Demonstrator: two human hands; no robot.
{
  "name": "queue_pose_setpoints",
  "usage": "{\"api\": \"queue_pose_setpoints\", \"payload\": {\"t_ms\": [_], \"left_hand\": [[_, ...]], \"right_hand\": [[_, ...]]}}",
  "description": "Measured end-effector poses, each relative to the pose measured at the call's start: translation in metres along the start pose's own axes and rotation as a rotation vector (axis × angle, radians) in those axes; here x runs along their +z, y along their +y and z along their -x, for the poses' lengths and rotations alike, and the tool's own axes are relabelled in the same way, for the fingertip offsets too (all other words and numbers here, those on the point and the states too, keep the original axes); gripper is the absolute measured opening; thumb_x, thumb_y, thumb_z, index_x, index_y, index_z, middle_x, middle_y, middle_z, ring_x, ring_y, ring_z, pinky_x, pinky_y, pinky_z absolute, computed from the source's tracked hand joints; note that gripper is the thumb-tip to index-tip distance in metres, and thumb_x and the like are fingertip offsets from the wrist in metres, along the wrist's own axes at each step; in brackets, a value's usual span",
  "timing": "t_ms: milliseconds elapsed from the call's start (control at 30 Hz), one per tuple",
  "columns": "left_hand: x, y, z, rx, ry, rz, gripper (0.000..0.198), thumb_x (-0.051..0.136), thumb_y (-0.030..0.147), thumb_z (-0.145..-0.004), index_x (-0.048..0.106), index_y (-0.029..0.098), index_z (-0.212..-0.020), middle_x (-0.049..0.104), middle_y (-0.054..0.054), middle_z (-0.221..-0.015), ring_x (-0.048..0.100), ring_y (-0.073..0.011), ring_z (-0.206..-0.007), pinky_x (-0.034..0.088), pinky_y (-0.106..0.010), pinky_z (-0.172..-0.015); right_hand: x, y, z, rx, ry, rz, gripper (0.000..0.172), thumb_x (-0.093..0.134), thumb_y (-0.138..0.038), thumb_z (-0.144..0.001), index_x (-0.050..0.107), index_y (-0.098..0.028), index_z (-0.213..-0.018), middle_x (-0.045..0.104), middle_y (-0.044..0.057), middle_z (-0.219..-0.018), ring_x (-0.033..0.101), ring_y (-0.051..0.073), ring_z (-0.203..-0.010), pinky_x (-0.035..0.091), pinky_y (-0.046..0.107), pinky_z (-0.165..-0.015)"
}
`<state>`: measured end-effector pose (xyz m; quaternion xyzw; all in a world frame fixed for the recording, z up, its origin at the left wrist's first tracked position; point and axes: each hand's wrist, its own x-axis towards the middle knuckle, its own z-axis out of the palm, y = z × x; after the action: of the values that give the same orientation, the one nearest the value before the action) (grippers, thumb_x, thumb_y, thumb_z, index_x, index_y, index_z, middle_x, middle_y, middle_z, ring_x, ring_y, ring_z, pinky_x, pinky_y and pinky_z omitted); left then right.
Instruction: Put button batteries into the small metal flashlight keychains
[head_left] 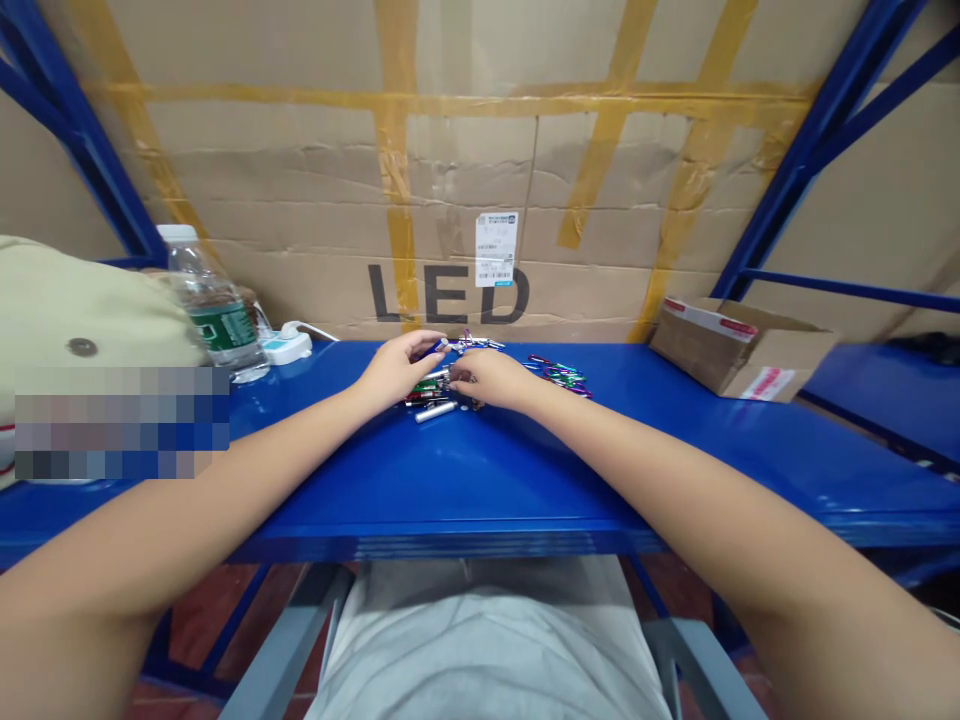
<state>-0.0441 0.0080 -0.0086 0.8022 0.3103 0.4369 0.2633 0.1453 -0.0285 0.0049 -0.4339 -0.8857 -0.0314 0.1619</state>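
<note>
My left hand is closed, and between its thumb and fingers shows a small blue tube with a silvery end. Close beside it, my right hand has its fingers curled in over the small metal parts; what they grip is hidden. Under and between both hands lies a pile of small metal tubes, silver, green, red and dark. A larger silver tube lies at the near side of this pile. Beyond the hands are more small silvery pieces.
Right of my right hand lies a heap of coloured small tubes on the blue table. An open cardboard box stands at the right. At left are a water bottle, a white power strip and a person wearing a pale cap.
</note>
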Motion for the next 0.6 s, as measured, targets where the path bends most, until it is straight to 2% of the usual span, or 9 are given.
{"api": "queue_pose_setpoints", "payload": {"t_ms": [100,233,333,400,500,600], "left_hand": [[0.001,-0.003,0.0,0.009,-0.006,0.006,0.04,0.063,0.034,-0.081,0.062,0.014,-0.116,0.068,-0.011,-0.116,0.063,-0.0233,-0.11,0.045,-0.044,-0.102],[0.001,-0.006,0.0,0.026,-0.011,-0.026,0.038,0.062,0.033,-0.081,0.062,0.016,-0.116,0.067,-0.01,-0.117,0.062,-0.0232,-0.11,0.045,-0.044,-0.102],[0.001,-0.005,0.001,0.038,-0.023,-0.061,0.037,0.061,0.033,-0.082,0.063,0.016,-0.115,0.067,-0.011,-0.117,0.061,-0.0234,-0.111,0.045,-0.043,-0.102],[0.001,-0.001,0.002,0.038,-0.033,-0.095,0.036,0.06,0.033,-0.082,0.064,0.016,-0.113,0.068,-0.01,-0.116,0.062,-0.0235,-0.109,0.046,-0.043,-0.1],[0.003,0.005,0.005,0.041,-0.078,-0.162,0.032,0.06,0.033,-0.082,0.066,0.017,-0.109,0.07,-0.008,-0.11,0.064,-0.0233,-0.102,0.049,-0.041,-0.094],[0.005,0.01,0.007,0.05,-0.134,-0.2,0.033,0.058,0.036,-0.083,0.068,0.018,-0.109,0.072,-0.007,-0.106,0.066,-0.0236,-0.095,0.051,-0.039,-0.088]], "right_hand": [[0.005,-0.002,-0.011,0.064,-0.02,-0.01,0.023,0.055,-0.031,-0.087,0.07,-0.016,-0.078,0.068,0.006,-0.075,0.055,0.015,-0.067,0.035,0.026,-0.061],[0.008,-0.007,-0.019,0.084,-0.05,-0.011,0.019,0.054,-0.02,-0.084,0.068,-0.015,-0.071,0.068,0.007,-0.072,0.054,0.014,-0.062,0.035,0.027,-0.06],[0.003,-0.007,-0.012,0.074,-0.056,-0.055,0.017,0.054,-0.015,-0.082,0.067,-0.015,-0.071,0.069,0.007,-0.075,0.055,0.015,-0.065,0.037,0.027,-0.063],[-0.004,-0.002,-0.003,0.089,0.019,-0.134,0.015,0.054,-0.015,-0.083,0.066,-0.015,-0.075,0.069,0.007,-0.079,0.057,0.015,-0.07,0.039,0.027,-0.067],[-0.014,0.011,0.01,0.152,0.217,-0.325,0.013,0.055,-0.024,-0.085,0.065,-0.016,-0.083,0.068,0.006,-0.084,0.057,0.015,-0.076,0.041,0.027,-0.069],[-0.018,0.02,0.015,0.162,0.293,-0.451,0.018,0.056,-0.033,-0.085,0.065,-0.017,-0.086,0.065,0.004,-0.081,0.055,0.015,-0.073,0.041,0.028,-0.066]]}}
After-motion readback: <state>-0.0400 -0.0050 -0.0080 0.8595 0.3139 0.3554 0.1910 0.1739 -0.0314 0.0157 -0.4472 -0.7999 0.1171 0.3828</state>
